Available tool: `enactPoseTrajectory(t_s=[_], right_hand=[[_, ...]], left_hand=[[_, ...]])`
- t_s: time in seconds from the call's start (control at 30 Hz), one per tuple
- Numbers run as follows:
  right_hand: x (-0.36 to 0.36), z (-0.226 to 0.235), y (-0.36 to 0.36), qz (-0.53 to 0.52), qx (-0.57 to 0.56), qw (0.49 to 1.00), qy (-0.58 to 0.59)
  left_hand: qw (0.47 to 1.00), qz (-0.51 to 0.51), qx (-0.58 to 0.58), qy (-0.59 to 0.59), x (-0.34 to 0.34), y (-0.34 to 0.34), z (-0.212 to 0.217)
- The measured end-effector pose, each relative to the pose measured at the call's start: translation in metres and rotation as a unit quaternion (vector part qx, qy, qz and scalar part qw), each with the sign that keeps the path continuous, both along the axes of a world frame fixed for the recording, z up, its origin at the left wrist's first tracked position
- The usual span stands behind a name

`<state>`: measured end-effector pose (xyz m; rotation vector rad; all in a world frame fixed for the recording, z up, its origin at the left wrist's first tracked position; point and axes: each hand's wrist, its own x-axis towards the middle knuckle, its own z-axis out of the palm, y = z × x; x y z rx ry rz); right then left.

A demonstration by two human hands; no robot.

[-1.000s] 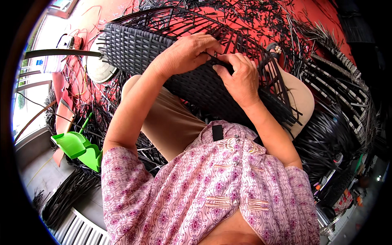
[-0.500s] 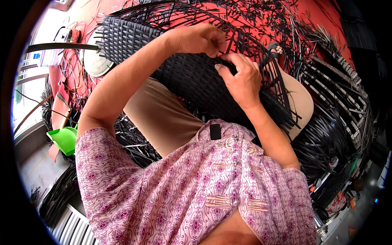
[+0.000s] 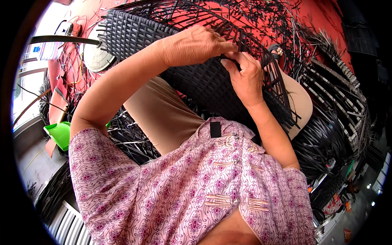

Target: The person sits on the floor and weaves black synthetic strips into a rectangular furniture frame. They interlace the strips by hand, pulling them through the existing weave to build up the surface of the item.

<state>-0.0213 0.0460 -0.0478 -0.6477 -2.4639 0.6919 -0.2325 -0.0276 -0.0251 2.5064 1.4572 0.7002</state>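
Observation:
A black woven panel [image 3: 139, 36] of flat plastic strips lies slanting across my lap, with many loose strip ends fanning out along its far edge. Over that edge, my left hand [image 3: 200, 45] is bent down with its fingers closed in a pinch; whatever lies between the fingertips is hidden. My right hand [image 3: 247, 79] grips the panel's edge just beside it, thumb toward me and fingers curled over the weave. The fingertips of both hands meet or nearly meet. Dark loose strips [image 3: 242, 41] stick up right behind them.
Cut black strips litter the red floor [image 3: 318, 20]. At right stands a strip-wrapped frame [image 3: 332, 94] near a heap of black strips [image 3: 322, 139]. A green dustpan [image 3: 59, 134], a round pale disc [image 3: 98, 57] and a slatted grey seat [image 3: 71, 226] are on the left.
My left hand has moved right and slightly down, its fingertips now at my right hand's fingers. My right hand has shifted slightly right, staying at the panel's edge.

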Motion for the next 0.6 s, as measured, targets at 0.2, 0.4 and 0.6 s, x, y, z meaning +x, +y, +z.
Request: enactPoseTrajectory(t_s=[0.2,0.4,0.6], right_hand=[[0.002,0.002,0.001,-0.007,-0.001,0.999,-0.045],[0.001,0.004,-0.001,-0.008,-0.041,0.999,-0.022],[0.000,0.001,-0.002,-0.012,-0.033,0.999,0.003]], left_hand=[[0.985,-0.042,0.107,0.132,0.000,-0.010,0.003],[0.984,-0.014,0.134,0.119,0.003,-0.010,-0.011],[0.994,0.026,0.080,0.070,0.007,-0.009,-0.012]])
